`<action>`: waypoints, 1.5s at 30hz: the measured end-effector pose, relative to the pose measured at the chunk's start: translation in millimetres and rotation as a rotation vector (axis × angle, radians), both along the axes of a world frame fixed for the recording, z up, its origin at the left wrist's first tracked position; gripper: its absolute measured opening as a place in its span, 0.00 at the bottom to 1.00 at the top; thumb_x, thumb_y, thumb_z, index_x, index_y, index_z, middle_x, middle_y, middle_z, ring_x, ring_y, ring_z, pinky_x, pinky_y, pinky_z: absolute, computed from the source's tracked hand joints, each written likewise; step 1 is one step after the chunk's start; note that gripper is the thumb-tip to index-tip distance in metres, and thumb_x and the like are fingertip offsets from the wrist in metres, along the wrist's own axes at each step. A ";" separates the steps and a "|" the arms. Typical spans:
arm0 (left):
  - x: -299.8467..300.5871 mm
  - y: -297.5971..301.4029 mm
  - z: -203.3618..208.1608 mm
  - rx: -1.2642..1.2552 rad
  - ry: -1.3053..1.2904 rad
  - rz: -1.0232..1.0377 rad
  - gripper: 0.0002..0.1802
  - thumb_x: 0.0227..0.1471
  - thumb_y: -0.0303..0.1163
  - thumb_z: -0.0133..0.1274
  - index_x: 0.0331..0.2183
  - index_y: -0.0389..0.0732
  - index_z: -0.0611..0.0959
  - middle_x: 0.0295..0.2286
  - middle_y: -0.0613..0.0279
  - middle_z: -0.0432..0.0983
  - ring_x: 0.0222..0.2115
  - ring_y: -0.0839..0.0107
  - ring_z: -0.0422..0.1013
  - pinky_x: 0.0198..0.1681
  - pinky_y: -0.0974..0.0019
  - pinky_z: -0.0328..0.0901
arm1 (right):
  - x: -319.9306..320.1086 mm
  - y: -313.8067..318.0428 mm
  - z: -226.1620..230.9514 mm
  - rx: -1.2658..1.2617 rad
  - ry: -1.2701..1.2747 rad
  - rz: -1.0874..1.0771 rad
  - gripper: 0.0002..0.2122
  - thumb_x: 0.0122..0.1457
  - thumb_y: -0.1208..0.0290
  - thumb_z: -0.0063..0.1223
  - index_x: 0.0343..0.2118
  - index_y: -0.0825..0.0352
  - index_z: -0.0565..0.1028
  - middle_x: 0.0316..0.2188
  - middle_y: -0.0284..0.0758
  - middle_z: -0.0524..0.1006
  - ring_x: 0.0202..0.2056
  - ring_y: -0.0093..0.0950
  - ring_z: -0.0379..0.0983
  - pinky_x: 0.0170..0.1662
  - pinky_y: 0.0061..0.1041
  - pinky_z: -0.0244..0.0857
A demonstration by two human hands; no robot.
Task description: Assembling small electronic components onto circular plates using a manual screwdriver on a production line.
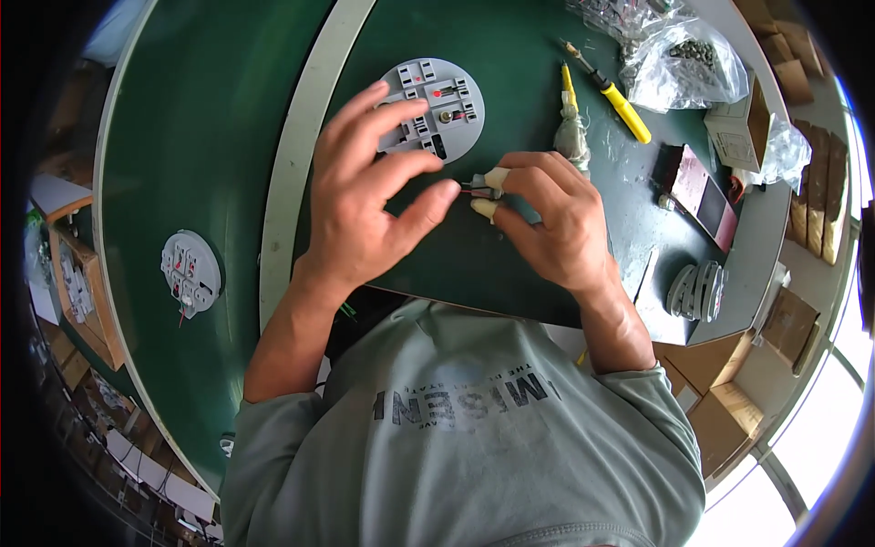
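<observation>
My right hand (558, 211) pinches a small grey part with thin red and dark wires (478, 190) between thumb and forefinger, both wearing pale finger cots. The part's exact kind is too small to tell. Close by on the left, my left hand (365, 205) has its fingers spread, the thumb tip close to the wire ends. Beyond it lies a round grey plastic plate (467, 87), partly hidden by the left fingers. Slots, small red and black pieces and a brassy round piece show on its upper face.
A yellow-handled soldering iron or similar tool (627, 114) lies beside a taped yellow tool (571, 123). Farther right are clear plastic bags (688, 68), a dark red box-like block (700, 196) and stacked round discs (697, 292). Another round assembly (191, 271) sits on the green surface at left.
</observation>
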State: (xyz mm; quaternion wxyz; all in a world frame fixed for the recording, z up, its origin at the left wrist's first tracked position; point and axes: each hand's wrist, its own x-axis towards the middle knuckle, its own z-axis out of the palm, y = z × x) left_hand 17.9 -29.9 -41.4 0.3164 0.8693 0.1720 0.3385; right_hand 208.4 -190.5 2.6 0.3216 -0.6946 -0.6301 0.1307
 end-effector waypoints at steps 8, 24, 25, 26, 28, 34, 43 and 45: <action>3.3 -7.0 14.0 -0.111 0.107 -0.070 0.12 0.50 0.35 0.73 0.25 0.40 0.86 0.58 0.59 0.76 0.66 0.46 0.62 0.67 0.46 0.57 | -2.8 4.9 0.5 0.058 0.010 0.039 0.17 0.45 0.80 0.74 0.40 0.65 0.81 0.42 0.37 0.83 0.38 0.39 0.80 0.40 0.36 0.75; -21.1 32.3 11.9 -0.176 0.092 0.068 0.51 0.40 0.44 0.79 0.64 0.43 0.75 0.61 0.52 0.72 0.67 0.44 0.60 0.69 0.45 0.58 | -8.2 78.9 3.8 0.019 -0.030 0.106 0.15 0.46 0.78 0.73 0.38 0.66 0.82 0.38 0.36 0.83 0.40 0.40 0.78 0.44 0.38 0.75; -20.7 31.6 9.6 -0.164 0.134 0.070 0.54 0.39 0.43 0.80 0.65 0.42 0.73 0.62 0.52 0.72 0.67 0.45 0.61 0.69 0.46 0.58 | -9.2 83.4 2.7 0.017 -0.030 0.114 0.15 0.46 0.78 0.73 0.38 0.66 0.82 0.38 0.36 0.83 0.40 0.40 0.78 0.44 0.38 0.75; -19.8 30.7 7.6 -0.152 0.176 0.072 0.56 0.38 0.42 0.80 0.66 0.42 0.72 0.62 0.52 0.71 0.67 0.47 0.61 0.69 0.47 0.59 | -10.3 87.6 1.5 0.021 -0.055 0.122 0.14 0.46 0.78 0.73 0.38 0.67 0.82 0.38 0.35 0.83 0.40 0.40 0.78 0.45 0.38 0.75; -17.3 29.6 5.0 -0.146 0.217 0.080 0.59 0.37 0.40 0.81 0.67 0.41 0.70 0.62 0.51 0.71 0.66 0.48 0.62 0.69 0.48 0.59 | -11.7 93.8 -0.7 0.027 -0.105 0.139 0.14 0.47 0.78 0.72 0.38 0.67 0.83 0.39 0.35 0.84 0.42 0.39 0.77 0.46 0.38 0.74; -13.3 29.1 0.0 -0.091 0.218 0.134 0.58 0.35 0.29 0.80 0.67 0.41 0.71 0.59 0.58 0.77 0.66 0.55 0.64 0.68 0.51 0.61 | -3.2 102.6 6.9 0.080 -0.114 0.272 0.14 0.48 0.79 0.69 0.40 0.67 0.84 0.40 0.37 0.83 0.43 0.40 0.77 0.46 0.38 0.74; -12.5 29.6 -1.2 -0.106 0.186 0.128 0.55 0.34 0.30 0.80 0.65 0.41 0.73 0.58 0.57 0.78 0.62 0.55 0.69 0.67 0.52 0.63 | 9.9 109.1 0.3 0.021 -0.093 0.413 0.13 0.50 0.76 0.69 0.40 0.64 0.86 0.40 0.35 0.83 0.43 0.40 0.77 0.48 0.38 0.73; -13.1 27.9 0.4 -0.092 0.182 0.135 0.54 0.35 0.30 0.80 0.65 0.41 0.74 0.59 0.57 0.77 0.62 0.54 0.70 0.66 0.51 0.64 | 8.4 108.4 -1.4 0.047 -0.114 0.417 0.13 0.50 0.75 0.70 0.41 0.62 0.86 0.40 0.33 0.83 0.43 0.39 0.77 0.49 0.38 0.73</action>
